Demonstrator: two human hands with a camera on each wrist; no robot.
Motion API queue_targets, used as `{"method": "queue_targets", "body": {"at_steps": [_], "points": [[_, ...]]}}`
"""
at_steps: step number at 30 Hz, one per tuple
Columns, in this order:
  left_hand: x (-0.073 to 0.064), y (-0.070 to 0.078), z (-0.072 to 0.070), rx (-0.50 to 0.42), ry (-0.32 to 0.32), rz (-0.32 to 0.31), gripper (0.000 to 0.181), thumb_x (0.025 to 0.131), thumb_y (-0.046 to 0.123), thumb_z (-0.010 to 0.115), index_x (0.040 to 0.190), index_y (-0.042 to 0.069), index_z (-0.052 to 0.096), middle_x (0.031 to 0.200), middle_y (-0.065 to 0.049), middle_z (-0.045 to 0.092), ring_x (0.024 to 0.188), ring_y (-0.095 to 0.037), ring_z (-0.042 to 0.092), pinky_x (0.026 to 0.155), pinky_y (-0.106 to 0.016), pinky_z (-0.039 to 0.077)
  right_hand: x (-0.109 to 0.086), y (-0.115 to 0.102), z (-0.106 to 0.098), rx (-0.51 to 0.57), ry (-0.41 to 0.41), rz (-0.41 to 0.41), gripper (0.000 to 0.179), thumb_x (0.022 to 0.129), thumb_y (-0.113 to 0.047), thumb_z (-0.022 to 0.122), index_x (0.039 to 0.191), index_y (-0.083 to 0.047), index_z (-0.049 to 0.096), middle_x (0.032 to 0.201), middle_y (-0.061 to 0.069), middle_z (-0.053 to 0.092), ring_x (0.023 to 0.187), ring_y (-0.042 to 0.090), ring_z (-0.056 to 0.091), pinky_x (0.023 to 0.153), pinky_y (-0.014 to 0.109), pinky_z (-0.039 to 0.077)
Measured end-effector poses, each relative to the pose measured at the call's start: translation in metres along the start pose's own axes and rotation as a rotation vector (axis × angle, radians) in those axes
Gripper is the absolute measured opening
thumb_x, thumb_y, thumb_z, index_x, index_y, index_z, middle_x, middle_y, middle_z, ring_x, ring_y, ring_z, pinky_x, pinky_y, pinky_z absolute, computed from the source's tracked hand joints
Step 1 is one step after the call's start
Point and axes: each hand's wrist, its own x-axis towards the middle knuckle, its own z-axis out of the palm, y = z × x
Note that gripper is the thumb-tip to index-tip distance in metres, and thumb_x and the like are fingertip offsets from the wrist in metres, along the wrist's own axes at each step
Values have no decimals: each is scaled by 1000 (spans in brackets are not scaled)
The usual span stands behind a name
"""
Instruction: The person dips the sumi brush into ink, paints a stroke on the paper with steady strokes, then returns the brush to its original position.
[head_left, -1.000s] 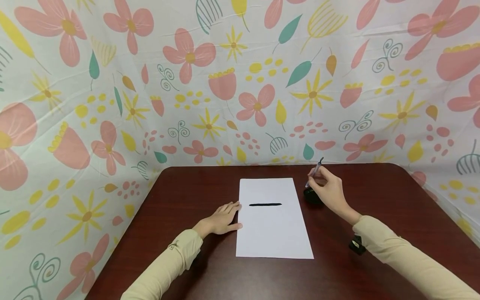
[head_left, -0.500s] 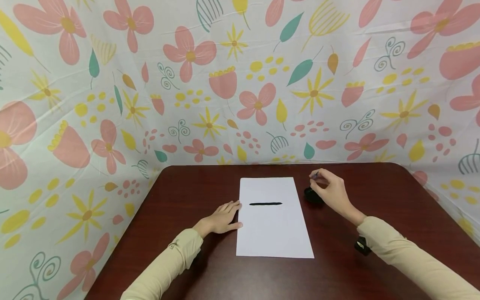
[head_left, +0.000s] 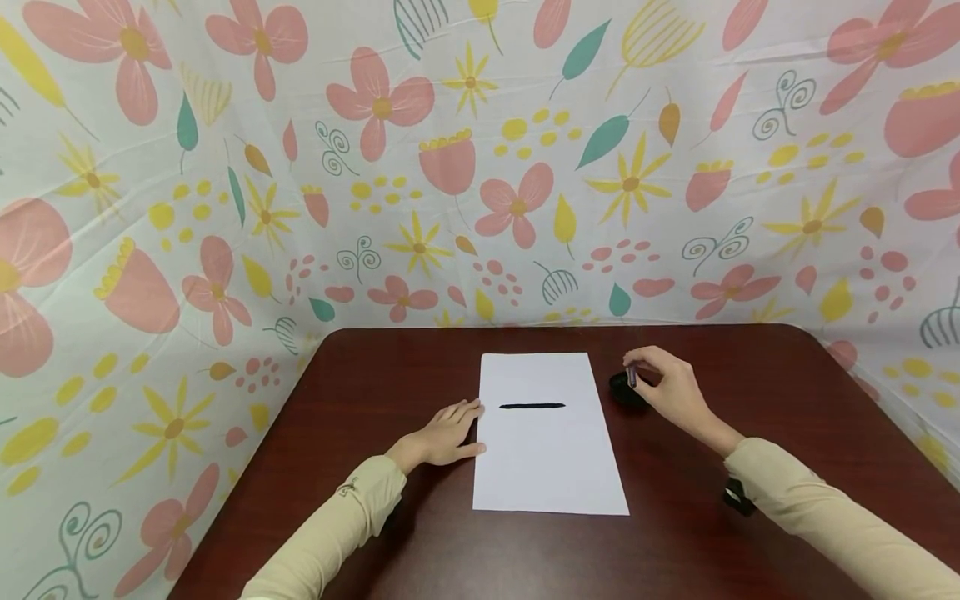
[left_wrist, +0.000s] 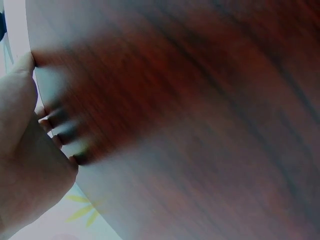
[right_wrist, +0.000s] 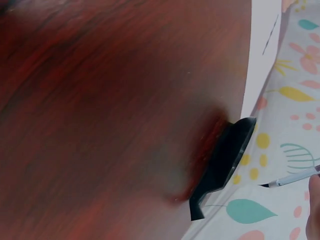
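In the head view my left hand lies with extended fingers at the left edge of a white sheet of paper, fingertips and thumb touching it. A thick black horizontal stroke marks the sheet's upper half. My right hand pinches a small paintbrush between thumb and fingers, right of the paper. In the right wrist view the brush shows a pale handle and dark bristles, held apart from a black dish. That dish is partly hidden behind the hand in the head view.
A dark red-brown wooden table carries everything. Behind it and along the left hangs a white cloth printed with flowers and leaves. A small black device shows under the right sleeve.
My right hand has shifted slightly right and down. The paintbrush has turned in its fingers, from sticking up above the hand to lying foreshortened beside the thumb. My left hand stays put.
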Motion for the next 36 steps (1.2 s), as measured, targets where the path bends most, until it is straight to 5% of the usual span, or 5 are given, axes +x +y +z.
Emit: {"method": "queue_targets", "body": {"at_steps": [7,16,24,36], "points": [[5,-9,9,13,15,-10,72,101,48,41,155,6,16,163,-12,11,150,-34,12,120,-51,15,-6,6,-1,-58,-23,-56,36,69,20,71,97,-3,67,102,10,67,97,12,64,85,1,42],[5,-7,8,12,5,-12,73,101,47,41,155,5,15,163,-13,11,150,-34,11,120,-52,14,-10,11,-6,-144,-98,-148,37,67,18,73,95,-6,68,101,10,64,94,23,62,80,3,41],[0,0,-1,-7,0,-10,70,102,43,42,154,2,17,162,-16,13,149,-37,13,119,-53,15,-12,22,-10,-283,-166,-356,33,62,10,76,89,-8,68,102,13,64,93,25,64,66,28,51],[3,-6,7,18,12,-14,74,101,51,39,155,6,16,163,-12,11,150,-33,11,120,-51,15,-15,29,-14,-301,-182,-486,31,63,8,69,90,-9,69,100,12,64,87,23,63,60,29,49]]}}
